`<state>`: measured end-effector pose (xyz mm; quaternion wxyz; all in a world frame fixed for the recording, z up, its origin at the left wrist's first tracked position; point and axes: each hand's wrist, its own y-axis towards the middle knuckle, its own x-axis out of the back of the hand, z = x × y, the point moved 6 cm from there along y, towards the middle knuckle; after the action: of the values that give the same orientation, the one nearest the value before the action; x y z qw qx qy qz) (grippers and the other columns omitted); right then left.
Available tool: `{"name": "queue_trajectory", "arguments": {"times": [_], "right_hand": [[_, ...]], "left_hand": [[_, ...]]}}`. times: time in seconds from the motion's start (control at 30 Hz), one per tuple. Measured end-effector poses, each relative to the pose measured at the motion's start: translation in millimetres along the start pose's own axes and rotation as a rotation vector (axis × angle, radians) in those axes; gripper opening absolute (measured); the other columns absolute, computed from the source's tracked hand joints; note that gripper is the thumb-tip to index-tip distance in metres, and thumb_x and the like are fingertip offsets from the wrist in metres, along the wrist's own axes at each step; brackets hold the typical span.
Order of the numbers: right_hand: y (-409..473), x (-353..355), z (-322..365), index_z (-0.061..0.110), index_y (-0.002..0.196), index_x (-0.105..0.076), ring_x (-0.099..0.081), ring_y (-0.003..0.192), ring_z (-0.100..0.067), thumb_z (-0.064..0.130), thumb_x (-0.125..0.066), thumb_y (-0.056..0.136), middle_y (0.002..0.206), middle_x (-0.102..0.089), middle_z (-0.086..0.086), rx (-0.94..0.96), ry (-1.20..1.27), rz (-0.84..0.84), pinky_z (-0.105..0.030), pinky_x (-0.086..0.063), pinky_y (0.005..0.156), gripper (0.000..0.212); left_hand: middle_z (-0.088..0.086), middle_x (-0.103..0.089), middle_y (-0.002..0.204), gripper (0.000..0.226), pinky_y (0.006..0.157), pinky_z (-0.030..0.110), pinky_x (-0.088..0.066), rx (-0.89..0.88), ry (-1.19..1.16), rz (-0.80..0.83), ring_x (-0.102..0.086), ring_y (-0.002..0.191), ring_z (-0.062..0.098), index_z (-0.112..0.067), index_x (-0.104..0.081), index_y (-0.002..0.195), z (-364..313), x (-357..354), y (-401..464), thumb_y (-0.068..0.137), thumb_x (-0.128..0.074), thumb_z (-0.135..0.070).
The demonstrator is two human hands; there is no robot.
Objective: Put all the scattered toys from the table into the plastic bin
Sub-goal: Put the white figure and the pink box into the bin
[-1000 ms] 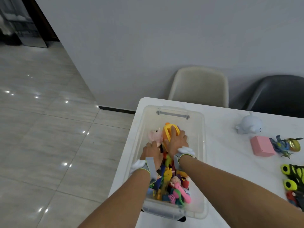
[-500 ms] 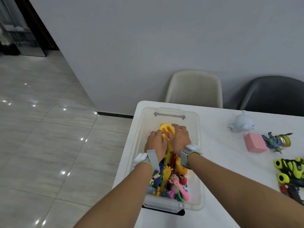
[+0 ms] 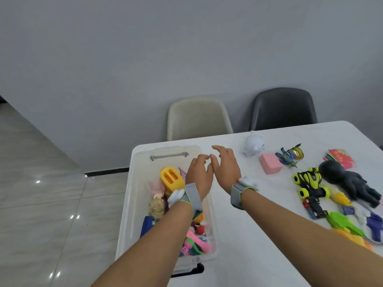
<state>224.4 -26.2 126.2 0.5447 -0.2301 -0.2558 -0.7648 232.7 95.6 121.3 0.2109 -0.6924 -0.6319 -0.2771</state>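
Hands empty — your left hand [image 3: 199, 176] and right hand [image 3: 224, 169] hover loose-fingered above the plastic bin [image 3: 136, 204]; toys [image 3: 310, 184] wait rightward — a hasty reach risks knocking them off the table [image 3: 248, 235].

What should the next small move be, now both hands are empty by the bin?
Probably reach the right hand rightward to the white figure, the nearest loose toy. Both it and the left hand hold nothing, and the pink block and toy truck lie farther off.
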Motion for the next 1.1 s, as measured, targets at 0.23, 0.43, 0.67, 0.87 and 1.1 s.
{"name": "queue_trajectory", "arguments": {"times": [0.23, 0.43, 0.67, 0.87, 1.1], "right_hand": [[12.6, 62.2, -75.8, 0.03, 0.136, -0.047, -0.053, 0.117, -0.02, 0.034, -0.049, 0.1, 0.132, -0.048, -0.001, -0.11, -0.086, -0.054, -0.037, -0.048, 0.091, 0.036], [44.4, 101.2, -154.9, 0.025, 0.139, -0.044, -0.054, 0.114, -0.03, 0.033, -0.05, 0.099, 0.131, -0.048, -0.01, -0.234, -0.205, -0.068, -0.042, -0.049, 0.084, 0.041], [91.5, 113.1, -257.4, 0.025, 0.144, -0.033, -0.043, 0.123, -0.036, 0.036, -0.052, 0.096, 0.139, -0.039, -0.015, -0.356, -0.348, 0.004, -0.046, -0.047, 0.088, 0.053], [127.9, 91.4, -321.7, 0.029, 0.144, -0.027, -0.041, 0.125, -0.037, 0.049, -0.055, 0.091, 0.139, -0.035, -0.015, -0.354, -0.478, 0.148, -0.048, -0.047, 0.09, 0.064], [150.2, 61.7, -347.0, 0.034, 0.148, -0.017, -0.043, 0.123, -0.041, 0.055, -0.063, 0.083, 0.139, -0.029, -0.017, -0.412, -0.526, 0.315, -0.048, -0.046, 0.092, 0.082]], "left_hand": [[-0.002, -0.057, 0.123, 0.029, 0.09, 0.033, -0.049, 0.005, 0.004, 0.104, -0.059, 0.108, 0.016, -0.029, -0.052, 0.124, -30.6, -70.4, 11.3, 0.098, -0.052, -0.041], [0.001, -0.056, 0.123, 0.044, 0.093, 0.038, -0.048, 0.089, 0.073, 0.18, -0.058, 0.112, 0.02, -0.028, -0.049, 0.124, -55.5, -145.5, 37.3, 0.096, -0.041, -0.061], [0.006, -0.051, 0.127, 0.065, 0.089, 0.041, -0.052, 0.091, 0.169, 0.243, -0.058, 0.111, 0.029, -0.03, -0.036, 0.135, -77.1, -230.1, 88.3, 0.084, -0.056, -0.065], [0.011, -0.035, 0.137, 0.089, 0.088, 0.039, -0.046, 0.049, 0.259, 0.218, -0.047, 0.12, 0.037, -0.034, -0.023, 0.144, -72.0, -295.3, 149.4, 0.074, -0.07, -0.061], [0.013, -0.032, 0.139, 0.105, 0.094, 0.044, -0.044, 0.153, 0.276, 0.235, -0.045, 0.12, 0.039, -0.037, -0.018, 0.15, -67.7, -331.2, 211.1, 0.066, -0.077, -0.062]]}}
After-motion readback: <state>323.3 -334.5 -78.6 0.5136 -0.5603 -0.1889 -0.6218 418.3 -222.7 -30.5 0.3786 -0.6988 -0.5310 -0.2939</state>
